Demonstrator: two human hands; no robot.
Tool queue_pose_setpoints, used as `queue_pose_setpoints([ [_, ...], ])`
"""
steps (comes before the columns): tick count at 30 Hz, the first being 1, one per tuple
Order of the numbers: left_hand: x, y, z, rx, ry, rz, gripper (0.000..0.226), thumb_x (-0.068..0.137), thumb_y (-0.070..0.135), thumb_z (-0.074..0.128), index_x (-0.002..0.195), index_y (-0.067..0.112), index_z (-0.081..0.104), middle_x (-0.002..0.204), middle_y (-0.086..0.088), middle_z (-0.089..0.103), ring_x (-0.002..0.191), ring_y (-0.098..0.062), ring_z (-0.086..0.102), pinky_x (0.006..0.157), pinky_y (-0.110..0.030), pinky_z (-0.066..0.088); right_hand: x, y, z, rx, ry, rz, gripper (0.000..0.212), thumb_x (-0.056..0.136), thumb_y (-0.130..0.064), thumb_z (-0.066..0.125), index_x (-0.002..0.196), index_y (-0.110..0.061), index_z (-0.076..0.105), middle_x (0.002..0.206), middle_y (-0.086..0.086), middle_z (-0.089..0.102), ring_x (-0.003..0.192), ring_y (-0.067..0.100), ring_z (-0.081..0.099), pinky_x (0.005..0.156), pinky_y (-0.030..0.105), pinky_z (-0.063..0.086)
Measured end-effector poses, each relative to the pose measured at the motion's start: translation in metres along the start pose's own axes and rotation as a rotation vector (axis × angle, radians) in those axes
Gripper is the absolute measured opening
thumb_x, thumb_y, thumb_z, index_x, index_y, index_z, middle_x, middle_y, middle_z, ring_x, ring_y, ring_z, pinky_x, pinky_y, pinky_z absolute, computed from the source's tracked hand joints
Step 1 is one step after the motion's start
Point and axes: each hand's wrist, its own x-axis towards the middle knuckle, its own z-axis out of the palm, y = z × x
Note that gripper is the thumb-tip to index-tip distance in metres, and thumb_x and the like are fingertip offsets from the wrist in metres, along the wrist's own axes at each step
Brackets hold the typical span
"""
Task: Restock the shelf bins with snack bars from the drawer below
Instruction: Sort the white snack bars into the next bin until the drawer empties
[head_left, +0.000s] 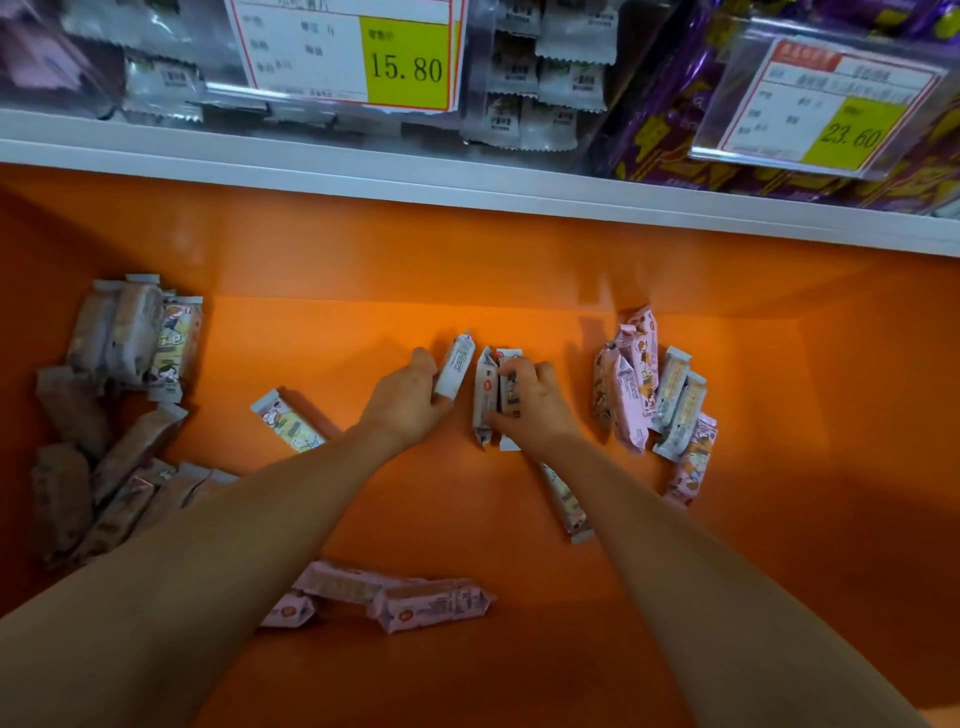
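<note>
At centre of the drawer (447, 514), our left hand (410, 400) grips one white bar (456, 366). Our right hand (530, 402) grips two bars (485, 395).

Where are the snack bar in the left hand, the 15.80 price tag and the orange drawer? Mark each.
snack bar (456, 366): head view, middle of the white wrapper.
price tag (406, 65): head view, yellow patch with the number.
drawer (447, 509): head view, bare orange floor between the forearms.
</note>
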Motion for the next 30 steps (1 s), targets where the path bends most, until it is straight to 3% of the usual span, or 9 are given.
queue_pose_setpoints([
  [2,0.0,-0.003,-0.002,0.002,-0.008,-0.024,0.033,0.095,0.021,0.056,0.121,0.003,0.044,0.104,-0.018,0.06,0.094,-0.037,0.059,0.067,-0.034,0.036,0.0,0.0,0.001,0.001,0.006,-0.008,0.057,0.082,-0.017,0.076,0.129,-0.022,0.045,0.127,0.009,0.036,0.117,0.03,0.047,0.097,0.043,0.048],
  [7,0.001,-0.011,0.001,0.089,0.017,-0.099,0.038,0.099,0.029,0.045,0.127,0.003,0.051,0.126,-0.019,0.043,0.107,-0.037,0.051,0.092,-0.041,0.041,-0.001,0.0,0.001,-0.048,-0.016,-0.037,0.063,0.085,-0.02,0.073,0.14,-0.028,0.042,0.141,0.009,0.03,0.131,0.03,0.036,0.105,0.044,0.043],
  [11,0.0,-0.004,0.005,0.077,0.038,-0.053,0.056,0.09,0.043,0.063,0.128,0.006,0.045,0.122,-0.015,0.05,0.109,-0.033,0.053,0.082,-0.039,0.044,-0.003,0.0,0.001,-0.047,-0.032,-0.042,0.067,0.084,-0.021,0.073,0.143,-0.03,0.04,0.144,0.009,0.027,0.134,0.029,0.033,0.106,0.043,0.042],
  [15,0.001,-0.009,0.001,-0.017,0.023,-0.079,0.033,0.091,0.032,0.063,0.111,0.006,0.057,0.101,-0.013,0.065,0.096,-0.031,0.061,0.069,-0.035,0.041,-0.005,0.004,-0.002,-0.009,-0.02,-0.016,0.071,0.084,-0.016,0.074,0.143,-0.029,0.039,0.14,0.01,0.03,0.128,0.029,0.041,0.104,0.039,0.044],
  [18,-0.003,-0.017,-0.007,-0.171,-0.015,-0.122,0.022,0.087,0.024,0.066,0.104,0.012,0.069,0.096,-0.01,0.071,0.091,-0.029,0.066,0.077,-0.038,0.05,-0.003,0.003,-0.003,0.038,-0.03,-0.002,0.072,0.083,-0.014,0.075,0.143,-0.028,0.038,0.138,0.01,0.031,0.124,0.029,0.044,0.103,0.038,0.045],
  [23,-0.005,-0.026,-0.016,-0.401,-0.11,-0.287,0.027,0.09,0.025,0.066,0.114,0.013,0.064,0.111,-0.002,0.064,0.095,-0.026,0.067,0.092,-0.036,0.048,-0.001,-0.004,-0.004,0.02,-0.069,-0.025,0.082,0.08,-0.009,0.077,0.147,-0.026,0.033,0.137,0.01,0.035,0.125,0.029,0.045,0.103,0.043,0.045],
  [27,-0.01,-0.028,-0.016,-0.298,-0.13,-0.279,0.029,0.089,0.028,0.068,0.103,0.003,0.067,0.103,-0.011,0.066,0.092,-0.027,0.062,0.084,-0.041,0.048,-0.003,-0.01,-0.002,0.022,-0.116,-0.048,0.086,0.075,-0.007,0.08,0.146,-0.022,0.032,0.137,0.01,0.037,0.125,0.029,0.045,0.099,0.039,0.045],
  [30,-0.014,-0.03,-0.016,-0.097,-0.182,-0.23,0.037,0.088,0.039,0.067,0.101,0.004,0.067,0.092,-0.011,0.067,0.085,-0.026,0.062,0.067,-0.037,0.044,-0.003,-0.014,0.002,-0.013,-0.161,-0.08,0.092,0.075,-0.005,0.08,0.149,-0.022,0.028,0.143,0.009,0.034,0.131,0.027,0.041,0.103,0.038,0.044],
])
